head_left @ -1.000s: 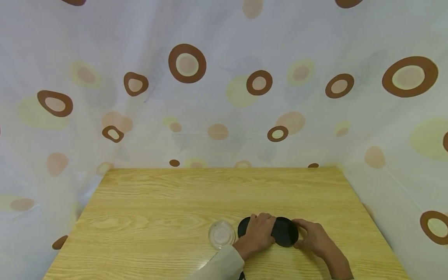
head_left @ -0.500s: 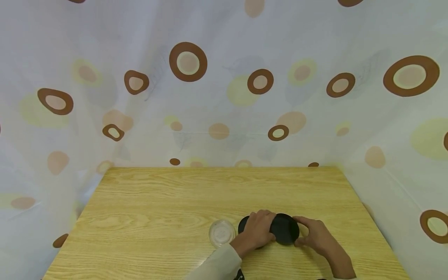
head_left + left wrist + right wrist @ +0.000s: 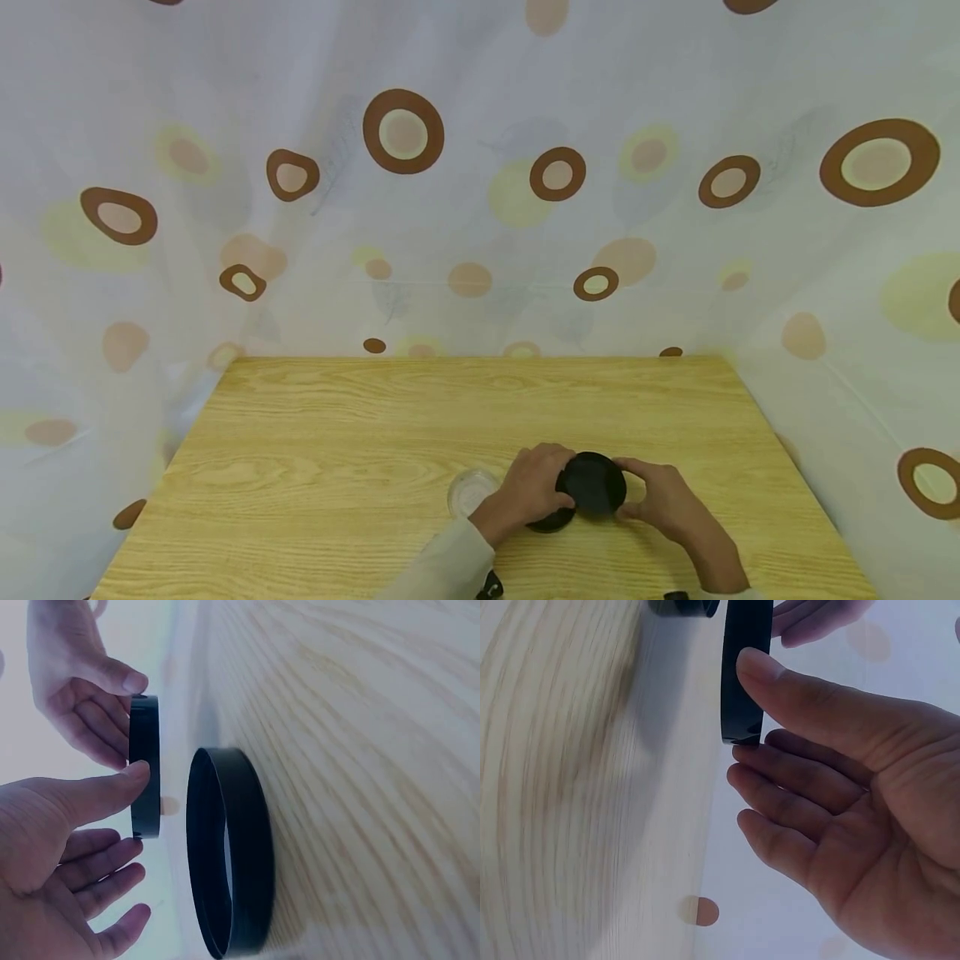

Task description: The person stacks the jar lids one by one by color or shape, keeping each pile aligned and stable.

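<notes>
A flat black round lid [image 3: 592, 483] hangs just above the wooden table [image 3: 337, 433], held by its rim between both hands. My left hand [image 3: 553, 490] grips its left edge, thumb on the rim [image 3: 127, 776]. My right hand [image 3: 628, 493] grips the right edge, thumb pressed on the rim [image 3: 761, 671]. Below and slightly left of the lid, a shallow black round dish [image 3: 229, 862] lies on the table, partly hidden in the head view [image 3: 551, 523]. The lid [image 3: 144, 765] and the dish stand apart.
A small clear glass cup [image 3: 468, 493] stands on the table just left of my left hand. A spotted curtain [image 3: 480, 208] hangs behind and around the table. Bare wood stretches toward the far edge [image 3: 480, 360].
Both hands have lifted the black lid off the table and carried it left, over the black dish. The glass cup has not moved.
</notes>
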A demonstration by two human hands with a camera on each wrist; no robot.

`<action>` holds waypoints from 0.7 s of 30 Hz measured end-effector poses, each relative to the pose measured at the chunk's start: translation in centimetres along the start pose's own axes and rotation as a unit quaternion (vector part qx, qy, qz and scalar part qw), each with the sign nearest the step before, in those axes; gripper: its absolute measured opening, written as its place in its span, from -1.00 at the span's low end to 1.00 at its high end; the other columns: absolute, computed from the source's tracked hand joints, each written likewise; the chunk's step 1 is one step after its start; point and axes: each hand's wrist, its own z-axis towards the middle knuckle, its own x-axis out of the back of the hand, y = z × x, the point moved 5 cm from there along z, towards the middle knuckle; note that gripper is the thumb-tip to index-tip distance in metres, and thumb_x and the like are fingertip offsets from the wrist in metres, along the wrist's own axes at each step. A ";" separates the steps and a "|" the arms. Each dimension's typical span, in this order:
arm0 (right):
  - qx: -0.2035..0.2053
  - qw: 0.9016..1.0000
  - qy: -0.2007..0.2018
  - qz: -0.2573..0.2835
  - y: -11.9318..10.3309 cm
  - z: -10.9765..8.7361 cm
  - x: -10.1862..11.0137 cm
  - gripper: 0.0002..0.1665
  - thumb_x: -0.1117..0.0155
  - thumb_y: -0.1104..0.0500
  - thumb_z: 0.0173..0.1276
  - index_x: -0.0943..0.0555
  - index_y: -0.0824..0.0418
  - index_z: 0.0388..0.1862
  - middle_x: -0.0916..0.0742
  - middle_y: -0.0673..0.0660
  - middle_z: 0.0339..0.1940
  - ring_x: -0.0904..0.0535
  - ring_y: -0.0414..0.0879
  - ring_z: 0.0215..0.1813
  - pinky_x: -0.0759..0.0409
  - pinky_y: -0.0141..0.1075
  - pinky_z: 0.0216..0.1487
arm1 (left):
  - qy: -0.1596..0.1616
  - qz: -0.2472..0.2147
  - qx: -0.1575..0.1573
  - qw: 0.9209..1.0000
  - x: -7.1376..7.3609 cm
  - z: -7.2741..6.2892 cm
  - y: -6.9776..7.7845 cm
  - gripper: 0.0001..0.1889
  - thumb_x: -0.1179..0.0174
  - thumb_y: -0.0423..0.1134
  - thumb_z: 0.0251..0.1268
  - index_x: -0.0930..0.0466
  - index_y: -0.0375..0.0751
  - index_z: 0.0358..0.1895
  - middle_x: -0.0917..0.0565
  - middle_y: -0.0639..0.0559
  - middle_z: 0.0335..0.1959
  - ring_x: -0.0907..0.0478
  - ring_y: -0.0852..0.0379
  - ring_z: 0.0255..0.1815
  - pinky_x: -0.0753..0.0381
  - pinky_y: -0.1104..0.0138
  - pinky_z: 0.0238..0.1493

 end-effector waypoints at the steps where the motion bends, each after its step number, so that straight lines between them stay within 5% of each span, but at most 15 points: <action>1: 0.002 1.000 -0.002 -0.003 -0.2 0.1 -0.1 -0.20 -0.58 0.25 -0.14 -0.53 0.32 0.17 -0.65 0.34 0.10 -0.53 0.33 0.13 -0.54 0.15 0.06 | 0.001 -0.001 -0.002 1.000 0.0 -0.1 -0.2 -0.40 -0.45 -0.03 -0.01 -0.52 -0.03 0.17 -0.60 0.14 0.11 -0.51 0.17 0.15 -0.53 0.25 0.08; 13: -0.001 1.000 -0.001 0.001 -1.6 0.9 -1.4 -0.20 -0.58 0.23 -0.12 -0.52 0.29 0.19 -0.64 0.30 0.12 -0.54 0.28 0.15 -0.54 0.12 0.09 | 0.003 -0.041 0.003 0.999 1.2 -1.3 -2.2 -0.39 -0.46 -0.08 -0.03 -0.53 -0.07 0.17 -0.61 0.09 0.12 -0.52 0.12 0.16 -0.52 0.18 0.10; 21: 0.006 1.000 -0.002 0.002 -2.6 1.5 -2.6 -0.23 -0.58 0.24 -0.12 -0.55 0.28 0.16 -0.67 0.27 0.09 -0.57 0.24 0.14 -0.54 0.10 0.10 | 0.002 -0.029 0.001 1.000 1.5 -2.2 -3.3 -0.43 -0.47 -0.10 -0.04 -0.55 -0.05 0.13 -0.63 0.13 0.08 -0.53 0.14 0.13 -0.51 0.22 0.06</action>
